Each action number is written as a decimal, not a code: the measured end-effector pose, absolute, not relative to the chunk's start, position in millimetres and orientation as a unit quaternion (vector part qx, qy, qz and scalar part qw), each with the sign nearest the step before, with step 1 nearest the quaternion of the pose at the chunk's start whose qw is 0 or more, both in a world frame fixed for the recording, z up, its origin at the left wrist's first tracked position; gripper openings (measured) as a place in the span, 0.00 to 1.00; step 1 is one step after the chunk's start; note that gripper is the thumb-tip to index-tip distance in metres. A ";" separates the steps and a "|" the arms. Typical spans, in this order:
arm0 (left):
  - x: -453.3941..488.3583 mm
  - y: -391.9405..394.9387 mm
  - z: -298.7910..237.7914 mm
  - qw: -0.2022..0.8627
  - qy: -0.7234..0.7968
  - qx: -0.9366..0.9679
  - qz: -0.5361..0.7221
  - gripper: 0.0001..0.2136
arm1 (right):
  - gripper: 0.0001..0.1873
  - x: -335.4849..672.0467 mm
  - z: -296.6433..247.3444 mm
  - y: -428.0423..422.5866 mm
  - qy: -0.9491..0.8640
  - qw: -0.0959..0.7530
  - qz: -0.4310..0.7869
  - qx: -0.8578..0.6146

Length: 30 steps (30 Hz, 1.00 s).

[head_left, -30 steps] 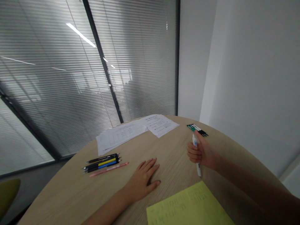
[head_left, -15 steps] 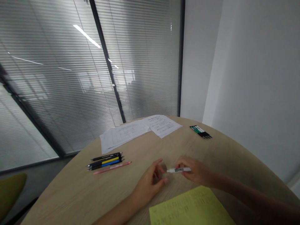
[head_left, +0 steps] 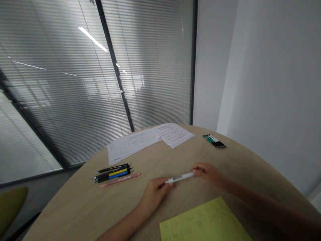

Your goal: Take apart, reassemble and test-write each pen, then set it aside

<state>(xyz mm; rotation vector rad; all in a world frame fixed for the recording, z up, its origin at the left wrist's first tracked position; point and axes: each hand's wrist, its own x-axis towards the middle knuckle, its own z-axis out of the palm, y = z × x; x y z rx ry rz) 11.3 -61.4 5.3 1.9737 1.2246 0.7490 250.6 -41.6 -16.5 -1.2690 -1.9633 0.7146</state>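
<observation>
A slim white pen [head_left: 181,177] with dark print on its barrel stretches between my two hands above the table. My left hand [head_left: 154,193] pinches its left end between thumb and fingers. At the other end, the fingertips of my right hand [head_left: 204,172] are closed on the barrel. Below the hands lies a yellow sheet of paper [head_left: 200,222] with faint handwriting. To the left of my left hand, a pink pen [head_left: 120,180] rests beside a group of black, yellow and blue pens [head_left: 112,174].
White printed sheets [head_left: 134,144] lie overlapping at the far side of the round wooden table [head_left: 82,207]. A row of green, white and black pens [head_left: 215,142] sits at the far right. A yellow-green chair [head_left: 12,207] stands at the lower left, outside the table edge.
My left hand has closed on the pen's left end. My right hand has shifted slightly up and now grips the right end, so more of the barrel shows.
</observation>
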 end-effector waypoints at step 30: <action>-3.1 -49.0 7.2 0.332 0.468 0.774 0.268 0.13 | 0.23 249.0 -23.0 -38.8 -0.646 0.372 0.431 -0.509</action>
